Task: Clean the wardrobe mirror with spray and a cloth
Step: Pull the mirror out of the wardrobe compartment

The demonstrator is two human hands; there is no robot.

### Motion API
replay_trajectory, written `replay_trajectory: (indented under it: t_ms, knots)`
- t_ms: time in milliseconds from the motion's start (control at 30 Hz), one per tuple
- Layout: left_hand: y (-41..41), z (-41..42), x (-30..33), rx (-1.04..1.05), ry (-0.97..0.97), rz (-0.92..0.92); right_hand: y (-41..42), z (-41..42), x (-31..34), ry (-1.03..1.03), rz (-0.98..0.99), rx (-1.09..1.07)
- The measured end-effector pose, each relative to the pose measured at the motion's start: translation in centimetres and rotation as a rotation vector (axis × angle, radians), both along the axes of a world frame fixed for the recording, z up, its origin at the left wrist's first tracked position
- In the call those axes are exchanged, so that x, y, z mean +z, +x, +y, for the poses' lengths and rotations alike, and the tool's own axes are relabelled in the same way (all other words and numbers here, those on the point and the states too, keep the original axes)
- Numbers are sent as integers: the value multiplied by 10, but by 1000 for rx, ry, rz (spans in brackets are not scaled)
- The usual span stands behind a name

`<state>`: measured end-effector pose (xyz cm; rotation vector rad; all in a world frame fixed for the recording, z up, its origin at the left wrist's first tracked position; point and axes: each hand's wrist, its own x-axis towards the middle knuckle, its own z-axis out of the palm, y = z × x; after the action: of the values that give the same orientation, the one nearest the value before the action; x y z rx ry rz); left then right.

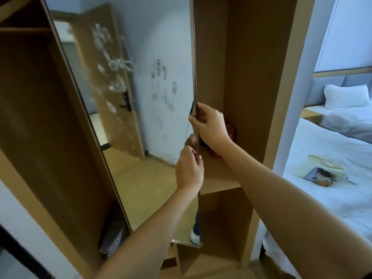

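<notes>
- Both hands pinch the mirror's (141,97) thin right edge: right hand (211,127) above, left hand (189,170) just below, fingers clamped on it.
- Smudged glass faces left, beside wardrobe shelf (219,176).
- Best swung steadily, fingertips kept off the glass.

Bare forearms, left hand (189,170), right hand (211,125) (no sleeves, no jewellery)

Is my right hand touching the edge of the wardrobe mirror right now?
Touching. The head view shows the right hand with fingers curled round the mirror at its thin right edge, no gap visible.
</notes>
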<state>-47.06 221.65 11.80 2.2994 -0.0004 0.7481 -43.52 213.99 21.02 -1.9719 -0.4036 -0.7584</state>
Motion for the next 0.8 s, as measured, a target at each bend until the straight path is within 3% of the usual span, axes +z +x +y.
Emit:
replay_trajectory:
  t_ms: [333,500,567,667,800]
  knots:
    - [29,-1,-1,-147,-23,90,25,-6,0,-45,46,-51]
    - [29,19,10,-272,104,112,30,-5,0,-28,109,-66]
    - [23,36,18,-251,142,41,28,-2,-1,-68,95,-127]
    - [17,73,33,-159,185,-219,19,11,-5,-187,-48,-306]
    - [24,135,44,-26,411,-538,6,38,-16,-261,-282,-301]
